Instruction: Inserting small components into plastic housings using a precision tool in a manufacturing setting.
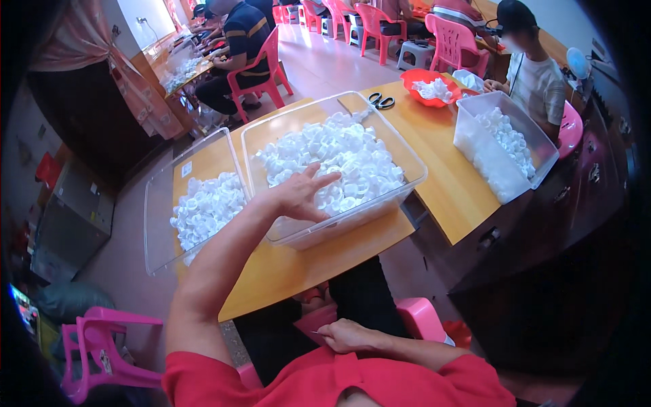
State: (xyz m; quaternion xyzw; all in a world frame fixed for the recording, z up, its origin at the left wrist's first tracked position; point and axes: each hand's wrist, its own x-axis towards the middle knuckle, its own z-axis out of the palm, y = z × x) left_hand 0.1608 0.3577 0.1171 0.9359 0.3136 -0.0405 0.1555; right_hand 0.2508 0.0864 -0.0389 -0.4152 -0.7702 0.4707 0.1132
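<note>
My left hand (305,195) reaches over the near rim of a clear plastic box (291,239), fingers apart, with nothing seen in them. Small white ring-like pieces (332,152) fill the box in a loose heap; their exact kind is too small to make out. Low over my lap, my right hand (347,336) is closed, thumb and finger pinched on a thin pale object (316,332). Only a short tip of that object shows. Left of the box, a shallow clear tray (157,224) carries another heap of white pieces (209,207).
Black-handled scissors (381,101) lie behind the box on the wooden table (434,193). A red bowl (415,76) and a deep translucent bin (498,180) hold white pieces at the right, near a seated person (539,81). A pink chair (102,349) stands at lower left.
</note>
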